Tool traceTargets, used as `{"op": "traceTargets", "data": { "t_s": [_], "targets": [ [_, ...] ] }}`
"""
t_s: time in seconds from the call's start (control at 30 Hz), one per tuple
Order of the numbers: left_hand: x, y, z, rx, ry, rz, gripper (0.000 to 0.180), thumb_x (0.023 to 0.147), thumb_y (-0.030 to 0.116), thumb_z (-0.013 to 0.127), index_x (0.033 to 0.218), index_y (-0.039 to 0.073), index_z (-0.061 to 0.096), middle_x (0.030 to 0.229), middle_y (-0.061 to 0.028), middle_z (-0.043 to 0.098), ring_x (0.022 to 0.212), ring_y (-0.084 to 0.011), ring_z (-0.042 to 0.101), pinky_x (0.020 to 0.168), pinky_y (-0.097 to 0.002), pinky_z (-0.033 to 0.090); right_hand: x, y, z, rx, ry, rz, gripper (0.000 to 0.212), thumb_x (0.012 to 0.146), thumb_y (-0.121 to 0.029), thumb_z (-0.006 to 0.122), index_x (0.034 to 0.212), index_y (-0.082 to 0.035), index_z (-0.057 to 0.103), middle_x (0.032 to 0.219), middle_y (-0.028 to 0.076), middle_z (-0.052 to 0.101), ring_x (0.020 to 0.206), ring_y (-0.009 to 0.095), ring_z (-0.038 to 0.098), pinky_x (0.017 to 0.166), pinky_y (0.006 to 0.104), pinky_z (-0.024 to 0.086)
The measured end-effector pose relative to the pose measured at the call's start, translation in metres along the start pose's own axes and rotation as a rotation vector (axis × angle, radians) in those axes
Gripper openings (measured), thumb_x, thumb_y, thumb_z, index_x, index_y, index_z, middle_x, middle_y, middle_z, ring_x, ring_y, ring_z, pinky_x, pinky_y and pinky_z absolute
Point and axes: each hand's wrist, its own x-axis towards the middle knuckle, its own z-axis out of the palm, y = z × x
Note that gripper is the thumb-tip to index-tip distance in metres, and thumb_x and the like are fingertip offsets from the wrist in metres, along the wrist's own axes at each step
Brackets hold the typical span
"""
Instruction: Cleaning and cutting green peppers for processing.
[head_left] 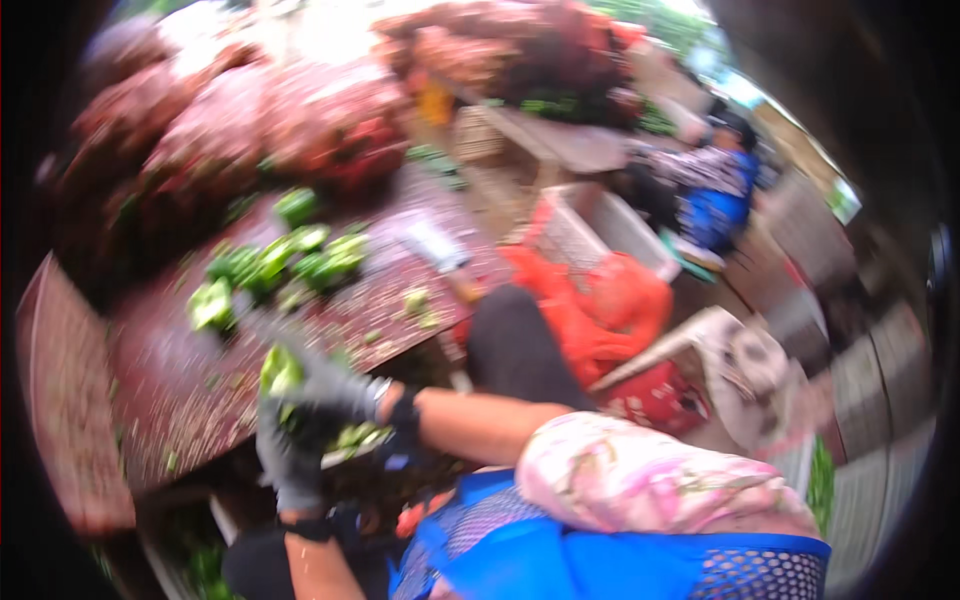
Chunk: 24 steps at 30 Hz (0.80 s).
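Observation:
Both my hands wear grey gloves and meet just off the near edge of the dark red table. My left hand (285, 445) is closed around a pale green pepper (281, 372). Against that pepper lies my right hand (335, 388), its fingers smeared by motion, so their grip is unclear. Beyond my hands, a pile of green peppers (270, 262), some of them cut or broken, rests on the table (200, 415). A cleaver (437, 245) with a wooden handle lies to the right of the pile. Pale seeds and scraps are strewn over the tabletop.
Red mesh sacks (270, 120) are heaped along the table's far side. At the right stand a pale plastic crate (570, 235), an orange-red mesh bag (610, 310) and stacked grey crates (880, 370). Another person (715, 195) in blue sits farther back at the right.

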Motion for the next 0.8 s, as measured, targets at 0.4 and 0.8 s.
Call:
{"op": "traceTargets", "data": {
  "t_s": [0.4, 0.8],
  "targets": [
    [-0.008, -0.061, 0.069, 1.386, -0.448, 0.721, 0.063, 0.095, 0.022, 0.059, 0.148, 0.0, 0.033, 0.136, -0.013, 0.049, 0.11, -0.0281, 0.056, 0.096, -0.0388, 0.045, -0.084, -0.005, -0.113, 0.359, 0.374, 0.339, 0.042, 0.083, -0.03, 0.075, 0.114, -0.008, 0.058, 0.097, 0.0, 0.062, 0.091, 0.009, 0.057, 0.079, 0.0255, 0.05],
    [-0.014, -0.088, 0.144, 1.539, -0.651, 0.618, 0.046, 0.082, -0.003, 0.063, 0.127, -0.002, 0.052, 0.117, -0.0205, 0.061, 0.106, -0.0295, 0.061, 0.091, -0.0391, 0.049, -0.116, -0.022, -0.111, 0.406, 0.508, 0.372, 0.049, 0.082, -0.037, 0.076, 0.111, -0.005, 0.053, 0.084, 0.004, 0.06, 0.075, 0.012, 0.054, 0.067, 0.029, 0.049]
  ]
}}
